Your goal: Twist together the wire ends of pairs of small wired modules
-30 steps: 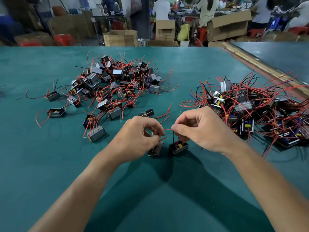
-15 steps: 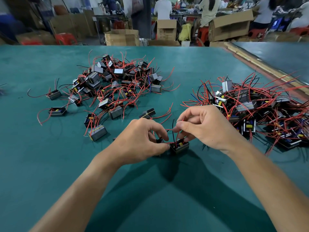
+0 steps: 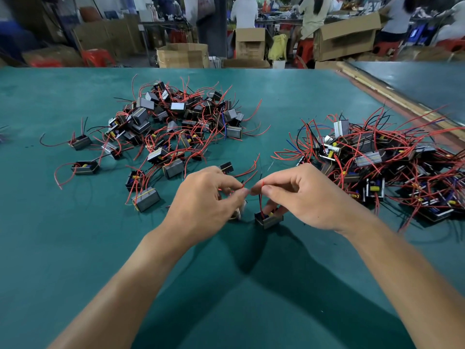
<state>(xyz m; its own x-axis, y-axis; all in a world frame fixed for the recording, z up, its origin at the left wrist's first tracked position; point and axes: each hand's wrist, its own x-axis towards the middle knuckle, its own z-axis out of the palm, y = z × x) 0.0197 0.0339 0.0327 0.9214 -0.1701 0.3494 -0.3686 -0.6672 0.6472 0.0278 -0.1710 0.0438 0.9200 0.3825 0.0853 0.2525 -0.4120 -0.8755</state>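
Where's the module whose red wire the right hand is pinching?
Head view, centre: the module sits on the green table just under the right hand, beside the left hand, nearer than the right pile.

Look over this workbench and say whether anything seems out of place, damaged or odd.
Nothing looks damaged or spilled. A far stray module and a near stray module lie apart on the green table, just left of the left pile, red wires trailing. The right pile is equally tangled.

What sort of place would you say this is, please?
Probably a small electronics assembly workshop: piles of wired modules on a green worktable, with cardboard cartons and other workers behind.
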